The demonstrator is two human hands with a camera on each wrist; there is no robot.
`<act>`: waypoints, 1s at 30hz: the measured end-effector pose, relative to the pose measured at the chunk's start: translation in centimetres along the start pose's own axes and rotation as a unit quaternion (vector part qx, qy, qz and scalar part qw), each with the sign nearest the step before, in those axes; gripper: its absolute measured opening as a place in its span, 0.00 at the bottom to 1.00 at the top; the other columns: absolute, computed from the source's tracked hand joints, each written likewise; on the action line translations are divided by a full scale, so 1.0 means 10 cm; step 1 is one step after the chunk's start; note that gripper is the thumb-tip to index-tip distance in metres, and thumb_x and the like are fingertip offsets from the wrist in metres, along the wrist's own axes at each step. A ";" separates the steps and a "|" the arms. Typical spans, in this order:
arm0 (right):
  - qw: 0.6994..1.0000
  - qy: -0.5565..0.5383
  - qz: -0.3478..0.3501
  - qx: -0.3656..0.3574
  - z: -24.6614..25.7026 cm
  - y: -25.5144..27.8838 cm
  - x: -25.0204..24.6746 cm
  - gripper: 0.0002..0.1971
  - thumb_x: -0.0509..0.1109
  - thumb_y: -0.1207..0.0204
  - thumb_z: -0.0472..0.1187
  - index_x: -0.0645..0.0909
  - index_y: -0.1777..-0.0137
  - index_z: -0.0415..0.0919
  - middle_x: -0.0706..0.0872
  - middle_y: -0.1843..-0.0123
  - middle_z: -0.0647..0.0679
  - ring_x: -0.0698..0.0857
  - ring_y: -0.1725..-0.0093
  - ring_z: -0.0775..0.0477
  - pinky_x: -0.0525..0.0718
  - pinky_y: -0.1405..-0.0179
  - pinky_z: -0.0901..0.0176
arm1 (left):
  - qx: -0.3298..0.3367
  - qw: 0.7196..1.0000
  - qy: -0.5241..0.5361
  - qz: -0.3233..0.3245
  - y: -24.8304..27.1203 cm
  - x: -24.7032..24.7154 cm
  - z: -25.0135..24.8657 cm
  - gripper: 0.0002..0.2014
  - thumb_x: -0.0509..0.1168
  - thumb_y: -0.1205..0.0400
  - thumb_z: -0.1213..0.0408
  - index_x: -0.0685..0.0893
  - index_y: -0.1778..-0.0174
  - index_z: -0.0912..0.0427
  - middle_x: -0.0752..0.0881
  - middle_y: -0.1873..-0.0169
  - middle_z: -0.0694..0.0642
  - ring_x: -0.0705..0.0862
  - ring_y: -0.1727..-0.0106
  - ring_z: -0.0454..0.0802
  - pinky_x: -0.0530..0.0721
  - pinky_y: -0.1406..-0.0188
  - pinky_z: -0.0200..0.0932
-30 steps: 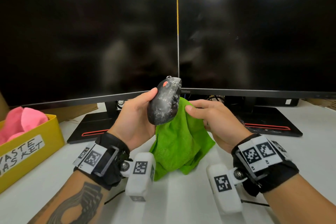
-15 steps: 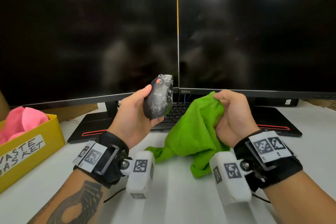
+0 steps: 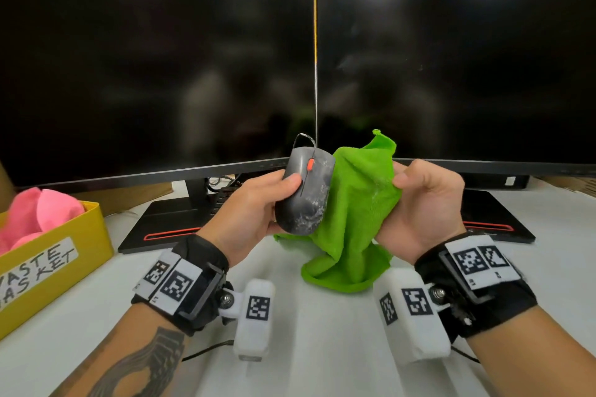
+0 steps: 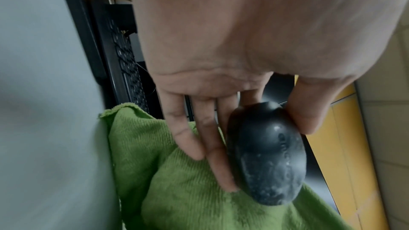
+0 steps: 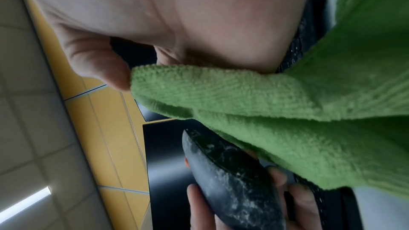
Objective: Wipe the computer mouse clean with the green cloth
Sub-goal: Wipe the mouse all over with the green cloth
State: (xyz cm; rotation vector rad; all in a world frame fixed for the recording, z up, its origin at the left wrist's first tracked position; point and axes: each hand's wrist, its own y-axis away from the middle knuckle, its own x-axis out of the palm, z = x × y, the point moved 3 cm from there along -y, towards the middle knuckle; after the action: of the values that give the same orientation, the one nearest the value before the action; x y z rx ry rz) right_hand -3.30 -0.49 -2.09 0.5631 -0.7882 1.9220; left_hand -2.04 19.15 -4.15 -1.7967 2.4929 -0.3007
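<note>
A dark grey computer mouse (image 3: 304,190) with an orange scroll wheel and white smears is held up above the desk by my left hand (image 3: 258,209), thumb on its left side and fingers underneath. In the left wrist view the mouse (image 4: 267,153) sits between thumb and fingers. My right hand (image 3: 422,200) grips the bunched green cloth (image 3: 351,216), which hangs right beside the mouse and droops to the desk. From the right wrist camera, the cloth (image 5: 287,111) lies just above the smeared mouse (image 5: 230,181).
Two dark monitors (image 3: 161,74) stand close behind the hands, their stands (image 3: 180,219) on the white desk (image 3: 322,348). A keyboard (image 4: 128,66) lies under the screens. A yellow waste basket (image 3: 48,261) holding pink cloths sits at the left.
The left hand turned the mouse so its top with the orange wheel faces me. The right hand brought the green cloth up beside the mouse's right side.
</note>
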 end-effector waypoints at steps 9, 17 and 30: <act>0.999 0.040 -0.027 0.019 -0.14 -0.04 -0.09 0.38 0.67 0.35 0.41 0.71 0.23 0.24 0.70 0.30 0.23 0.73 0.29 0.22 0.59 0.16 0.18 | 0.009 0.996 -0.088 0.019 0.00 0.01 0.00 0.21 0.67 0.19 0.52 0.89 0.36 0.60 0.92 0.47 0.57 0.89 0.45 0.52 0.88 0.46 0.52; 0.985 0.127 -0.075 -0.085 -0.12 -0.09 -0.08 0.16 0.72 0.29 0.31 0.84 0.42 0.38 0.88 0.52 0.34 0.86 0.51 0.34 0.86 0.46 0.38 | -0.024 0.987 -0.142 0.071 0.02 0.03 0.05 0.28 0.72 0.23 0.50 0.86 0.33 0.68 0.90 0.41 0.70 0.88 0.42 0.59 0.83 0.33 0.62; 0.960 0.191 -0.201 -0.046 -0.20 -0.10 -0.17 0.02 0.73 0.22 0.27 0.85 0.53 0.25 0.81 0.56 0.32 0.83 0.59 0.35 0.84 0.51 0.37 | -0.066 0.962 -0.199 0.173 0.09 0.13 0.08 0.30 0.73 0.24 0.49 0.84 0.41 0.75 0.88 0.50 0.63 0.86 0.47 0.57 0.81 0.37 0.59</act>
State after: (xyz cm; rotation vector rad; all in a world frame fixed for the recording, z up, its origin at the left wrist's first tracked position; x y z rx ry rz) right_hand -1.75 0.26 -4.27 0.2543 -0.4660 1.5424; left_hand -3.17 18.11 -4.98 -1.2571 2.5023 0.2291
